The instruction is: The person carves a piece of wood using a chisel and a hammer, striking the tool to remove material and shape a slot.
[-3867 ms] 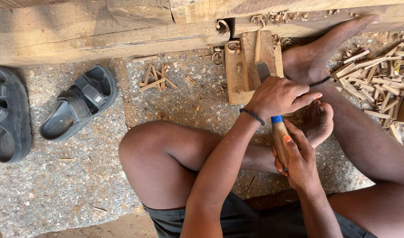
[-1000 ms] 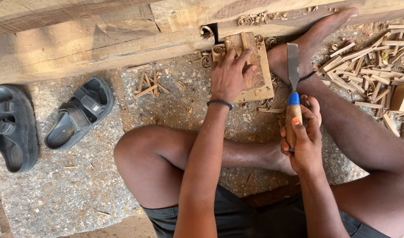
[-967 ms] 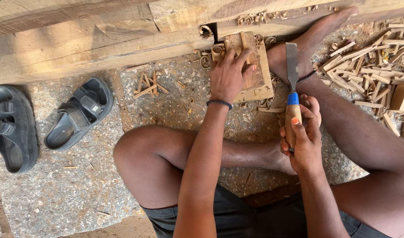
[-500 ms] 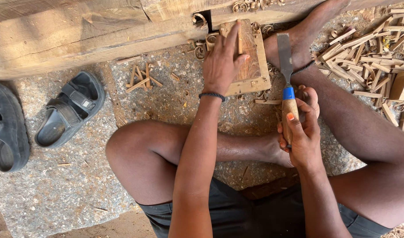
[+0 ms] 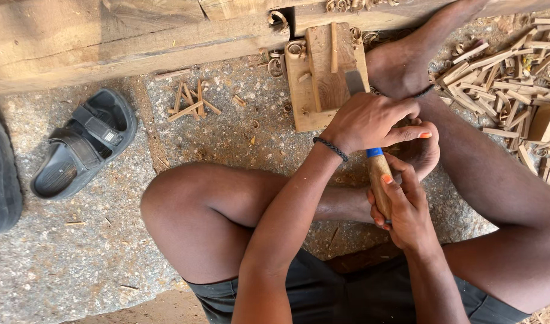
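Gripping chisel (image 5: pixel 378 180) handle: right hand (image 5: pixel 407 210) | left hand (image 5: pixel 371 123) over blade

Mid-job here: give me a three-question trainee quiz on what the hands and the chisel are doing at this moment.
1. True or false: the right hand grips the chisel's wooden handle.
2. Where does the left hand rest? A) on the sandal B) over the chisel near its blue collar C) on the big timber beam
3. Fill in: the chisel blade points toward the small wooden ____ on the ground.

Key: 1 true; 2 B; 3 block. The grey sandal lies apart on the stone floor, and wood strips are piled near the foot.
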